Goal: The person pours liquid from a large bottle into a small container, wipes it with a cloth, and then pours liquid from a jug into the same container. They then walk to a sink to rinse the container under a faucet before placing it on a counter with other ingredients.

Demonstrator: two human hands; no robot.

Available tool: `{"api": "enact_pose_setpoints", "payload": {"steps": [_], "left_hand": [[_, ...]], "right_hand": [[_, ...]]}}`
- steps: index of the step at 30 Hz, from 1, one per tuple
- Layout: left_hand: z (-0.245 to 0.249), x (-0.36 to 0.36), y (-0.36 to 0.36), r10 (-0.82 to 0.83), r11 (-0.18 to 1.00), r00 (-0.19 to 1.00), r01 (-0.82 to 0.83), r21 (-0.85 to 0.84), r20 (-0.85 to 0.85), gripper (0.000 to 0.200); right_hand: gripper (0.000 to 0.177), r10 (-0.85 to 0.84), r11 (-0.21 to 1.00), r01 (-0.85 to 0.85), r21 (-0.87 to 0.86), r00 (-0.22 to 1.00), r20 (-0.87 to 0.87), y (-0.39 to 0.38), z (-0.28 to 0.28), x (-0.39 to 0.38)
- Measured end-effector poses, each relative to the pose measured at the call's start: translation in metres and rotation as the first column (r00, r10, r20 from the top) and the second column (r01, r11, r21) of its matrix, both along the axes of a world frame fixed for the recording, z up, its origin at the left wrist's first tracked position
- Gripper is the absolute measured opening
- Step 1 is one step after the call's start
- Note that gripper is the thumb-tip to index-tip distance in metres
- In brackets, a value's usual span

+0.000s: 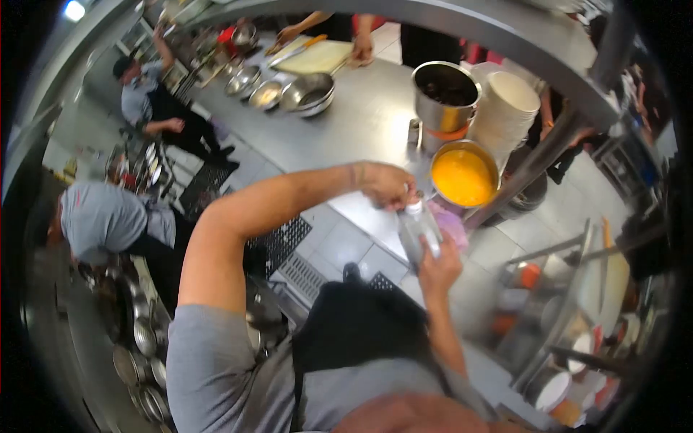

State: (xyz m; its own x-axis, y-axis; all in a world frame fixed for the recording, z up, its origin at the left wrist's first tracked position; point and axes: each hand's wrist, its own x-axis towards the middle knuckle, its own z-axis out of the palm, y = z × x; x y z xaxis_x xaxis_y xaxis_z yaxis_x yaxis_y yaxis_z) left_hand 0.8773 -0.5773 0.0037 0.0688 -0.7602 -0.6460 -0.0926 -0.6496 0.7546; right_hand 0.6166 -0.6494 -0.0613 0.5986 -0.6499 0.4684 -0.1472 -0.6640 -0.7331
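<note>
In the head view, a clear bottle (416,232) with a white neck (413,208) stands tilted near the counter's edge. Wrapped round its lower body is my right hand (440,265). My left hand (390,186) is closed at the bottle's top, thumb and fingers pinched together; what they grip is too small to make out. Just beyond the bottle sits a steel pot of orange-yellow liquid (464,177). A pinkish-purple cloth or bag (451,220) lies behind my right hand.
A tall steel pot with dark contents (447,85) and stacked white bowls (511,97) stand at the back. Farther left are metal bowls (308,92) and a cutting board (317,58) with a knife. Co-workers stand left and across the counter. A loaded shelf (563,303) is at right.
</note>
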Motion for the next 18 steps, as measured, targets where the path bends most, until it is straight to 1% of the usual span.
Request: {"api": "enact_pose_setpoints", "payload": {"steps": [1, 2, 3, 4, 5, 6, 7, 8, 9, 10, 12, 13, 16, 18], "left_hand": [[0.006, 0.004, 0.007, 0.010, 0.999, 1.000, -0.010, -0.036, 0.009, 0.028], [0.013, 0.002, 0.009, -0.001, 0.998, 1.000, 0.000, -0.065, -0.006, 0.025], [0.013, 0.005, 0.009, 0.046, 0.998, 0.999, -0.047, -0.035, -0.027, 0.025], [0.011, 0.004, 0.009, 0.082, 0.997, 0.996, -0.082, -0.008, -0.042, 0.026], [0.017, -0.003, 0.009, 0.056, 0.996, 0.998, -0.054, -0.073, 0.029, 0.027], [0.025, -0.007, 0.007, 0.044, 0.989, 0.992, -0.027, -0.143, 0.120, 0.030], [0.035, -0.015, 0.003, -0.033, 0.988, 0.965, 0.071, -0.136, 0.259, 0.033], [0.046, -0.024, 0.004, -0.102, 0.980, 0.910, 0.160, -0.114, 0.401, 0.036], [0.053, -0.031, 0.007, -0.163, 0.968, 0.830, 0.240, -0.078, 0.533, 0.040], [0.056, -0.036, 0.008, -0.177, 0.958, 0.782, 0.276, -0.078, 0.597, 0.042], [0.064, -0.048, 0.006, -0.196, 0.937, 0.678, 0.343, -0.069, 0.708, 0.047], [0.069, -0.053, 0.004, -0.215, 0.948, 0.679, 0.317, -0.017, 0.702, 0.046], [0.036, -0.039, 0.007, -0.164, 0.824, 0.452, 0.551, -0.130, 0.877, 0.051], [0.028, -0.037, 0.006, -0.218, 0.750, 0.385, 0.654, -0.098, 0.897, 0.050]], "right_hand": [[0.030, -0.010, 1.000, 0.010, 0.013, 1.000, 0.006, 0.001, -0.001, 0.002], [0.030, 0.002, 1.000, -0.002, -0.022, 1.000, 0.019, 0.001, -0.002, 0.004], [0.030, -0.007, 0.999, 0.008, -0.054, 1.000, 0.017, -0.001, -0.006, 0.002], [0.029, 0.008, 0.999, -0.006, -0.046, 0.999, 0.034, 0.000, -0.001, 0.001], [0.027, -0.014, 1.000, 0.014, -0.002, 0.999, 0.033, 0.003, 0.008, 0.001], [0.027, -0.034, 0.999, 0.034, -0.017, 0.999, 0.007, 0.003, 0.005, -0.003], [0.027, -0.046, 0.998, 0.046, -0.033, 0.999, -0.002, 0.004, 0.002, -0.002], [0.026, -0.051, 0.998, 0.051, -0.048, 0.999, -0.001, 0.004, 0.002, 0.001], [0.026, -0.048, 0.998, 0.048, -0.035, 0.999, 0.009, 0.003, 0.003, 0.001], [0.026, -0.051, 0.998, 0.051, -0.036, 0.999, 0.012, 0.002, 0.003, 0.001], [0.027, -0.053, 0.998, 0.054, -0.037, 0.999, 0.009, 0.002, 0.002, 0.001], [0.027, -0.062, 0.997, 0.062, -0.041, 0.998, 0.003, 0.002, 0.003, 0.001], [0.028, -0.076, 0.996, 0.076, -0.049, 0.997, 0.006, 0.004, 0.004, 0.001], [0.028, -0.073, 0.996, 0.074, -0.039, 0.997, 0.036, 0.003, 0.000, 0.003]]}}
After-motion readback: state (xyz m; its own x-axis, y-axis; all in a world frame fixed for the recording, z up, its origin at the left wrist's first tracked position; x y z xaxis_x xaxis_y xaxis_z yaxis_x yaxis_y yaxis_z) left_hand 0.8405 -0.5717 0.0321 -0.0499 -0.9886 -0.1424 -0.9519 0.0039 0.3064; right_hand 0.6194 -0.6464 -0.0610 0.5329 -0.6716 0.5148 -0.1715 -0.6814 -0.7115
